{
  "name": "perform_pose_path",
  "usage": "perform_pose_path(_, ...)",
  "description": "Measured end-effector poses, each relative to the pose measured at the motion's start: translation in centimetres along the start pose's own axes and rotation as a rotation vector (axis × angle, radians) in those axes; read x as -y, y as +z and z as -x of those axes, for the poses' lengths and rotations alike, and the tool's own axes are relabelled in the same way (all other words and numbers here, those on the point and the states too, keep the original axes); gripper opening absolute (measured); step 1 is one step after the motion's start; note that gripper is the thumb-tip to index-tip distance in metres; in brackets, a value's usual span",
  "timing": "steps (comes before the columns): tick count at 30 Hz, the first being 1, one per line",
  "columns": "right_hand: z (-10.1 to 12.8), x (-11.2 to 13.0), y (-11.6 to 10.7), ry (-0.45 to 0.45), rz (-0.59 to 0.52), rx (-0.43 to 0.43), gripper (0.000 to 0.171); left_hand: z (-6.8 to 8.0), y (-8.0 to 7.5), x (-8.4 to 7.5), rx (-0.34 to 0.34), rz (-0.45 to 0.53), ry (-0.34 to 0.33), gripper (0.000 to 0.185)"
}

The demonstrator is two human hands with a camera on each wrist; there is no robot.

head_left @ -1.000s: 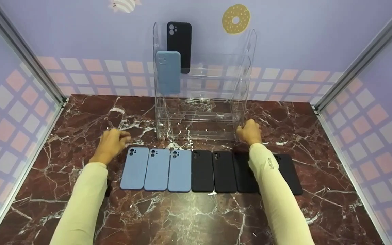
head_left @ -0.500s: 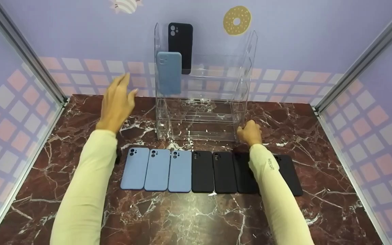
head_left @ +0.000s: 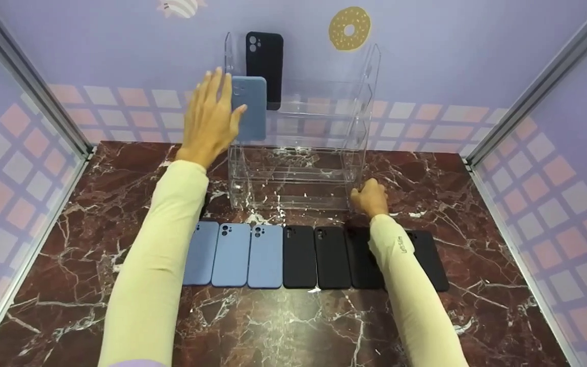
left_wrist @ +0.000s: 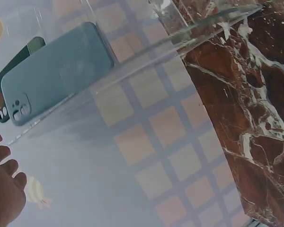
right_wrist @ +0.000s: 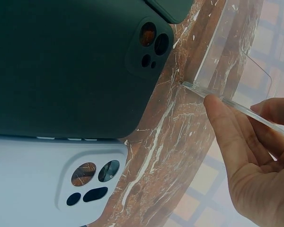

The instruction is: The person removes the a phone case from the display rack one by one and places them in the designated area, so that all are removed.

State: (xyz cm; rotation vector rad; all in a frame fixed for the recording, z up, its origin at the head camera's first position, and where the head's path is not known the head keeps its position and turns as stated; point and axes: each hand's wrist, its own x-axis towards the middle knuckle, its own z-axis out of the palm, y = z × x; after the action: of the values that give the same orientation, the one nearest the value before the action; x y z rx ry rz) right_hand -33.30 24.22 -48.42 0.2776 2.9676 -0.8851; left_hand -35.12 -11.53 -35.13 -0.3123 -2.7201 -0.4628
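Note:
My left hand (head_left: 209, 117), its fingers straight, lies against the left side of a tall clear acrylic tiered stand (head_left: 293, 203). Its thumb overlaps a blue phone case (head_left: 255, 114) standing on an upper tier. Behind that case and higher up stands a black phone case (head_left: 273, 66). In the left wrist view, the fingertips show at the left edge, close to the camera-cutout end of the blue case (left_wrist: 61, 73). My right hand (head_left: 371, 198) pinches the right side panel near its front bottom; the right wrist view shows thumb and fingers on the panel (right_wrist: 236, 106).
A row of phone cases lies before the stand: blue ones (head_left: 265, 260) at left, black ones (head_left: 299, 260) at right. The right sleeve covers part of the row. In the right wrist view, a pale case (right_wrist: 28, 184) lies beside a dark one (right_wrist: 71, 71). Patterned walls enclose the marble tabletop.
My left hand has risen from beside the row of cases, moving forward and right to the blue case in the stand, and its fingers have straightened. The right hand keeps its hold.

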Motion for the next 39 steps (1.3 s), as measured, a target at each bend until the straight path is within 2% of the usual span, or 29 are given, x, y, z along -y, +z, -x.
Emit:
perform_pose_path(4,0.0,0.0,0.0,0.003,0.003,0.003,0.028,-0.9,0.3,-0.6,0.068,-0.041,-0.001,0.074)
perform_pose_path(7,-0.1,-0.1,0.0,-0.002,0.006,0.000,0.029,-1.2,0.7,-0.9,0.059,-0.049,0.012,0.071)
perform_pose_path(11,-0.1,-0.2,-0.1,-0.002,0.009,-0.003,0.030,-1.3,1.1,-1.1,-0.022,-0.012,0.041,0.060)
perform_pose_path(15,-0.1,-0.2,-0.2,0.007,0.011,-0.003,0.030,-1.5,1.3,-1.2,-0.123,0.067,0.061,0.050)
perform_pose_path(24,-0.2,-0.1,0.1,-0.001,0.007,-0.011,0.027,-1.7,1.0,-1.8,-0.341,0.329,0.006,0.025)
perform_pose_path(27,-0.2,0.0,0.2,-0.005,0.002,-0.014,0.026,-1.6,0.8,-2.0,-0.365,0.353,0.018,0.021)
perform_pose_path(32,-0.2,0.1,0.1,-0.005,0.005,-0.022,0.026,-1.5,0.5,-2.2,-0.348,0.338,0.043,0.019)
perform_pose_path(35,-0.2,0.0,0.0,-0.005,0.013,-0.020,0.027,-1.3,0.5,-2.3,-0.358,0.323,0.089,0.017)
perform_pose_path(39,-0.2,-0.1,0.1,-0.004,0.023,-0.013,0.029,-0.9,0.4,-2.6,-0.436,0.333,0.187,0.016)
